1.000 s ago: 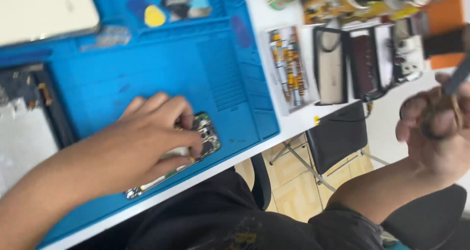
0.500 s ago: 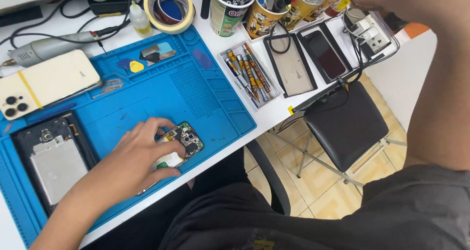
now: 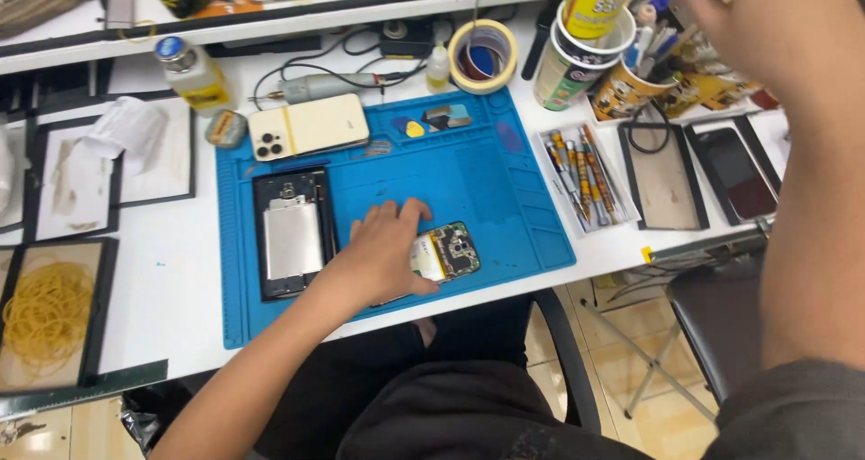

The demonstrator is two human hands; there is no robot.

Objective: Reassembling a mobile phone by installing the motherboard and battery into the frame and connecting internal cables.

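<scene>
On the blue work mat [image 3: 505, 199], an opened phone [image 3: 448, 253] with bare circuit board lies near its near edge, pressed down under the flat, spread left hand [image 3: 386, 255]. Left of it rests another opened phone [image 3: 290, 235] with a silvery battery; farther back lies a cream phone [image 3: 308, 127]. Screwdrivers [image 3: 584, 173] sit right of the mat. Far right, the right hand [image 3: 766, 18] reaches over tool-filled cups [image 3: 586, 59]; its grip cannot be made out.
</scene>
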